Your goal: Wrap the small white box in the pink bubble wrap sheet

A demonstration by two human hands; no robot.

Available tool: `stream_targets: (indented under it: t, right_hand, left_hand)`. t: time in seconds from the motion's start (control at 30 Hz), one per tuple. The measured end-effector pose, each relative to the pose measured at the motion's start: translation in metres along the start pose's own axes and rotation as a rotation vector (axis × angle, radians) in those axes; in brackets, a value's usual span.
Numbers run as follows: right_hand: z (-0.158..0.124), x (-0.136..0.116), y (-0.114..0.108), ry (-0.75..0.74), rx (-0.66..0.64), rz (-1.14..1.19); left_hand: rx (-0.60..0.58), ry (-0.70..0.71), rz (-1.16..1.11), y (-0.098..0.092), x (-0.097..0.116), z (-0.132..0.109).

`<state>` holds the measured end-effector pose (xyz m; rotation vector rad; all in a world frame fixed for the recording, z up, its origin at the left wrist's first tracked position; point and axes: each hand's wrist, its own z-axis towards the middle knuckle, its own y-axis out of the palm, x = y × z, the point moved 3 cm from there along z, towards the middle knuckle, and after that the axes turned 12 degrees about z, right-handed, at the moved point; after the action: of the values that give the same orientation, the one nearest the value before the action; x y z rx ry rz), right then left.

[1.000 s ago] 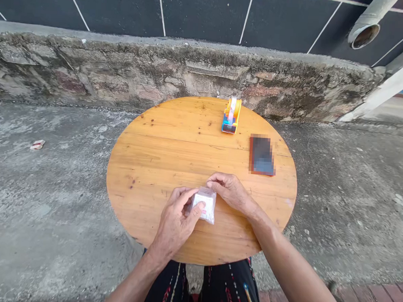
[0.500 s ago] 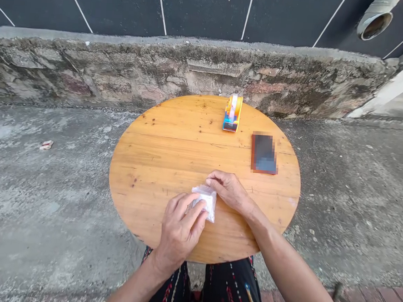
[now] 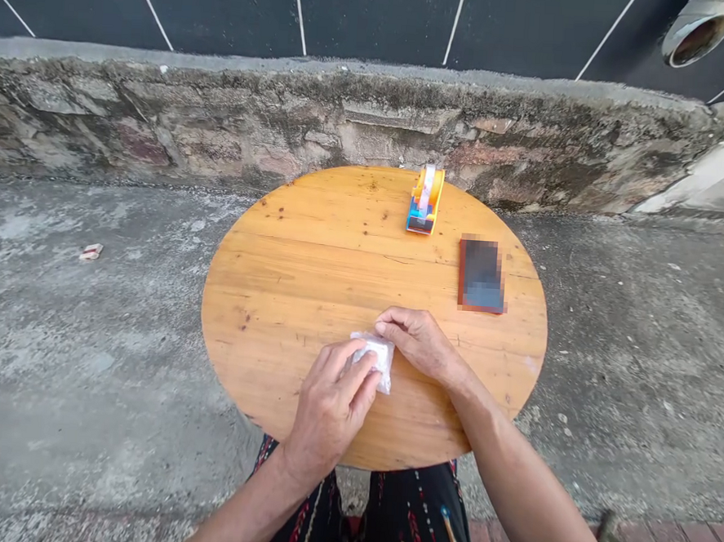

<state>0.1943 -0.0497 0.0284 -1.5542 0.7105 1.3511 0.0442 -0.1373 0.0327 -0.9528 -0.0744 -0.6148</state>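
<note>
A small white item in clear plastic wrapping (image 3: 384, 359) lies on the round wooden table (image 3: 262, 298), close to its near side. From the left, my left hand (image 3: 336, 392) bends its fingers over this packet and holds it down, covering part of it. My right hand (image 3: 420, 340) is closed in a pinch at the packet's upper right corner, thumb against forefinger. What the white item is inside the wrapping cannot be made out.
A yellow and blue tape dispenser (image 3: 426, 200) stands near the table's far edge. A dark, pixelated flat object with a red-orange border (image 3: 483, 274) lies at the right. Behind the table runs a low stone wall (image 3: 224, 123). A crumpled packet (image 3: 92, 251) is on the concrete floor.
The whole view has shifted slightly, so everything sits a little to the right. Both hands stay at the wrapped packet with nearly the same grip.
</note>
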Motion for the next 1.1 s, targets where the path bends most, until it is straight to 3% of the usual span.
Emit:
stream_targets:
  t: [0.37,0.6,0.93,1.1]
  right_hand:
    - [-0.006,-0.008,0.0,0.011,-0.079,0.051]
    - [-0.007,-0.013,0.002,-0.081,-0.092,-0.037]
    - [-0.027,-0.04,0.009,-0.285,-0.102,-0.384]
    - [-0.042,-0.044,0.017,-0.306,-0.069,-0.546]
  left_hand:
    - [-0.035,-0.004,0.013,0.001,0.002,0.003]
    - [-0.018,-0.011,-0.007,0.002,0.003,0.004]
    - [0.0,-0.027,-0.04,0.003,0.0,0.001]
    - [0.026,-0.048,-0.078,0.008,-0.001,-0.003]
